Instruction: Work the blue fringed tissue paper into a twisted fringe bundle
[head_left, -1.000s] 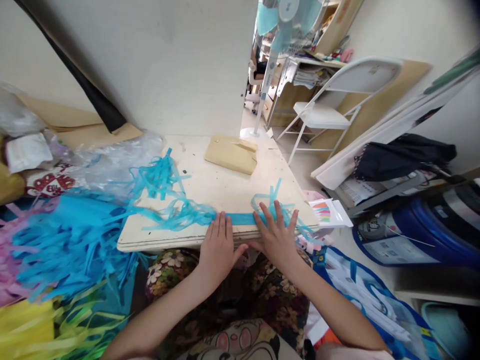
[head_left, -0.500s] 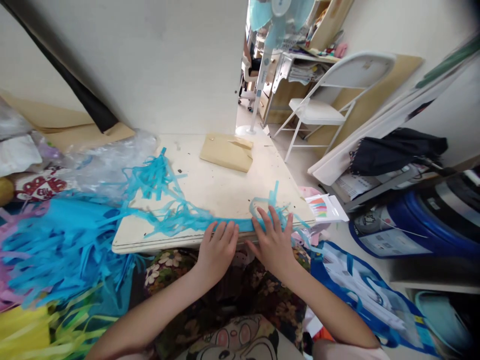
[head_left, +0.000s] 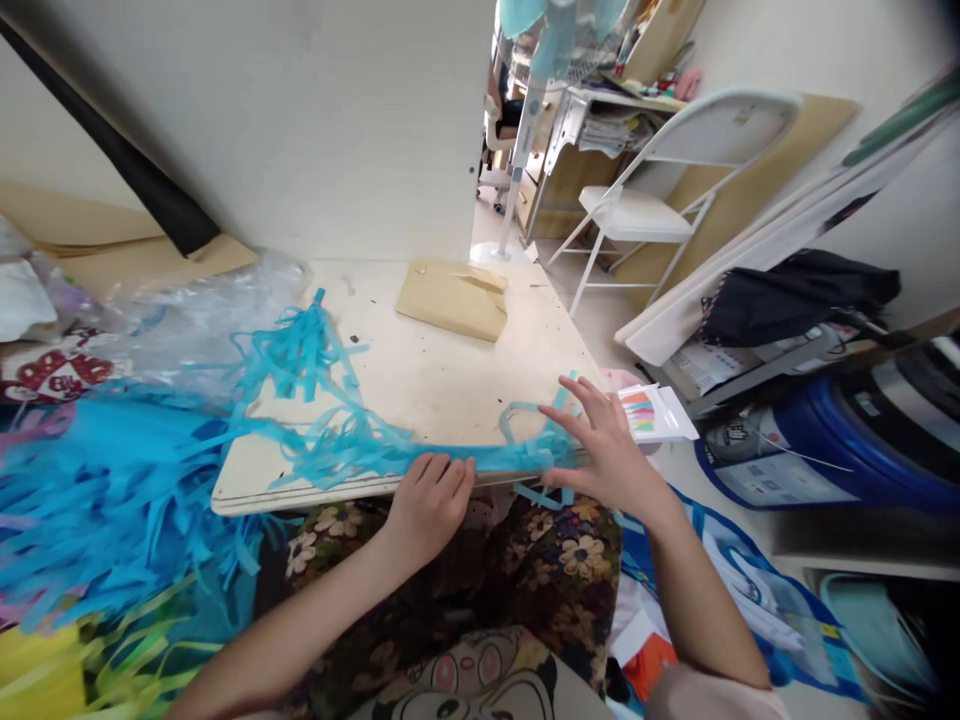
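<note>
A blue fringed paper strip (head_left: 480,457) lies along the near edge of the white board (head_left: 457,395). Its shredded ends spread left and right. My left hand (head_left: 429,500) is at the strip's middle, fingers together and curled over it at the board's edge; its thumb is hidden. Over the strip's right end, my right hand (head_left: 606,445) has its fingers spread, holding nothing. A bunch of blue fringe (head_left: 292,350) lies on the board's left part. Farther back rests a folded brown paper piece (head_left: 452,298).
On the left are a heap of blue fringe (head_left: 127,490), yellow fringe (head_left: 45,670) and clear plastic wrap (head_left: 217,310). Beyond the board stand a fan (head_left: 531,120) and a white folding chair (head_left: 637,213). A blue drum (head_left: 810,450) and a white packet (head_left: 656,413) are on the right.
My right hand has moved right along the strip and lifted, fingers spread. My left hand stays at the board's edge. The view has shifted slightly.
</note>
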